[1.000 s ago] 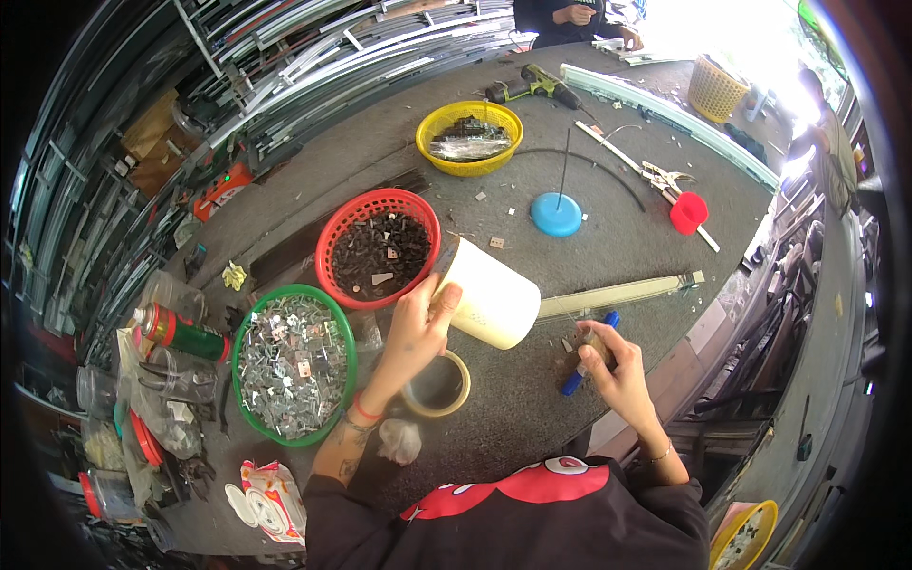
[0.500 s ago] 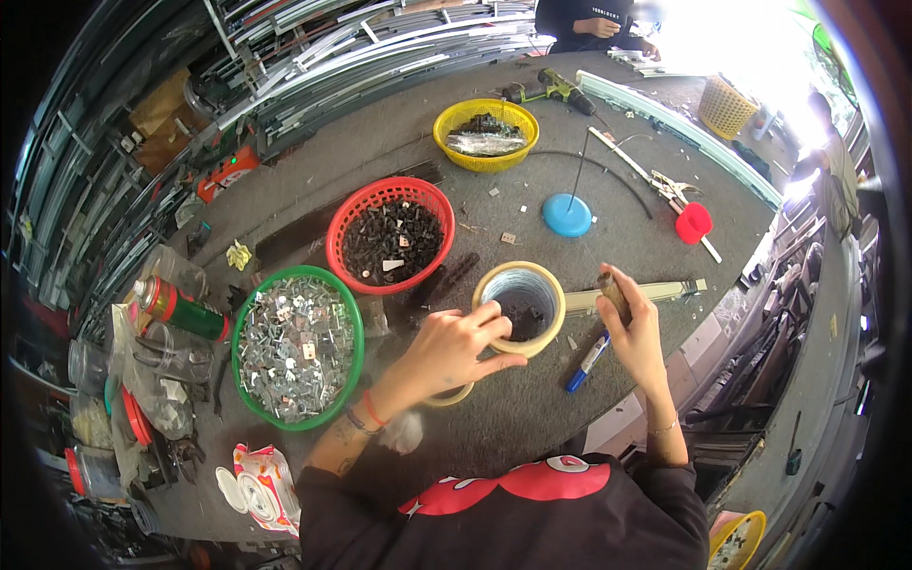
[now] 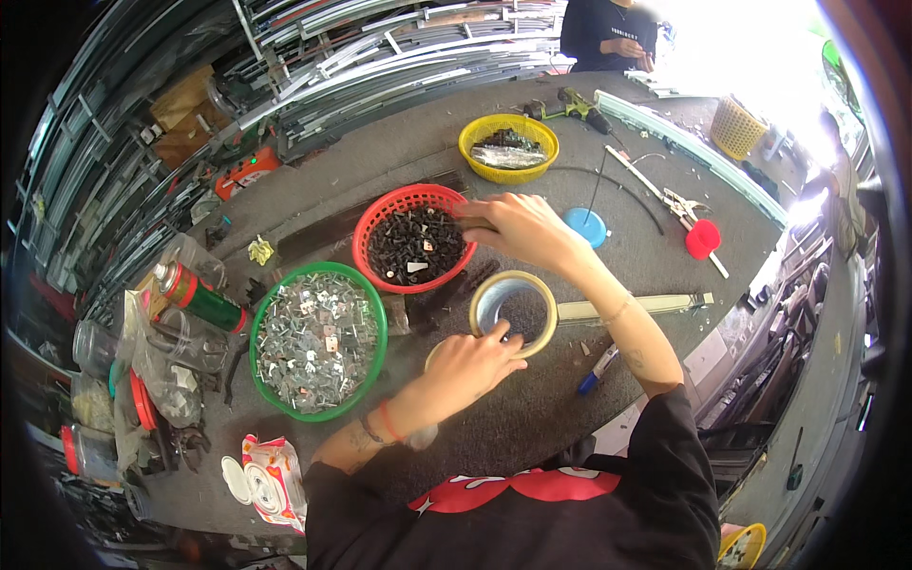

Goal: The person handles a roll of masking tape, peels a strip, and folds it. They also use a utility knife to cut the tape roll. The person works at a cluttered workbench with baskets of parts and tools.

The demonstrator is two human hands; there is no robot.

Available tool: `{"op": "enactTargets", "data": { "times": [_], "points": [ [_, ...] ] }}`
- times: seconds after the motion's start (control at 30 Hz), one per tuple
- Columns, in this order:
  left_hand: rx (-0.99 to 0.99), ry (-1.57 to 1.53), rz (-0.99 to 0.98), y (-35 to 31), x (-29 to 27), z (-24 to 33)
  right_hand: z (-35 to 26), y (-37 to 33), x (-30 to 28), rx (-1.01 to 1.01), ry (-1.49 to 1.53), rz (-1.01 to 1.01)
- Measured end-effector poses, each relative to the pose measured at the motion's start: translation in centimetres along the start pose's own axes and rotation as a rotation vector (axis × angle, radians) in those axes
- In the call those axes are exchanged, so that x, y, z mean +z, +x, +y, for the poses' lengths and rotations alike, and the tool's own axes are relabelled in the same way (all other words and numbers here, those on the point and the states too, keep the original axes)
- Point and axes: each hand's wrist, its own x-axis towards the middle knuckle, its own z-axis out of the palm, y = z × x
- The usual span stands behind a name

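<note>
My left hand (image 3: 467, 372) is at the near-left rim of a cream tape roll (image 3: 544, 342), its fingers curled over the edge with the thumb outside. Dark small bits lie inside the roll. Part of another cream ring (image 3: 433, 355) shows beside this hand. My right hand (image 3: 522, 228) reaches across to the right rim of a red basket (image 3: 363, 259) full of small black pieces. Its fingers are closed; a brown bit of the wooden-handled tool (image 3: 465, 193) shows beside them, the rest hidden.
A green basket (image 3: 382, 356) of small metal and clear parts stands left of the tape roll. Behind are a yellow basket (image 3: 469, 161) and a green drill (image 3: 575, 103). A blue disc (image 3: 586, 230) carries an upright rod. A blue marker (image 3: 598, 369) lies at right; a co-worker (image 3: 608, 33) stands far off.
My right hand has swung left and away from me, from beside the marker to the red basket's rim. With my left hand at it, the tape roll has shifted slightly left. The view has moved too.
</note>
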Motion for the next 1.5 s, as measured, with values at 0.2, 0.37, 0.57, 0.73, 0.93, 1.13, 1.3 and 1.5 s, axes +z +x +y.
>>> {"op": "enactTargets", "data": {
  "times": [0.2, 0.37, 0.57, 0.73, 0.93, 1.13, 1.3, 1.5],
  "points": [
    [0.123, 0.061, 0.012, 0.1, 0.2, 0.4, -5.3, 1.6, -5.5, -0.196, 0.123, 0.397],
    [0.096, 0.050, 0.051, 0.3, 0.0, 0.4, -12.4, -5.7, -11.3, -0.344, 0.333, 0.583],
    [0.098, 0.023, 0.079, 0.6, 0.0, 0.5, -16.8, -11.3, -16.7, -0.240, 0.058, 0.339],
    [0.101, -0.008, 0.082, 0.6, 0.1, 0.4, -14.4, -12.9, -16.7, -0.441, 0.057, 0.463],
    [0.079, -0.083, 0.056, 0.7, 0.1, 0.3, -13.1, -13.4, -16.5, -0.756, 0.057, 0.761],
    [0.136, -0.053, 0.115, 0.7, 0.0, 0.1, -15.1, -12.4, -15.8, -1.041, 0.220, 0.775],
    [0.105, -0.059, 0.084, 0.9, -0.2, 0.2, -14.3, -12.7, -12.9, -1.325, -0.183, 1.218],
    [0.083, -0.069, 0.060, 1.1, -0.2, 0.3, -12.3, -15.0, -6.7, -0.502, -0.137, 0.589]
  ]
}}
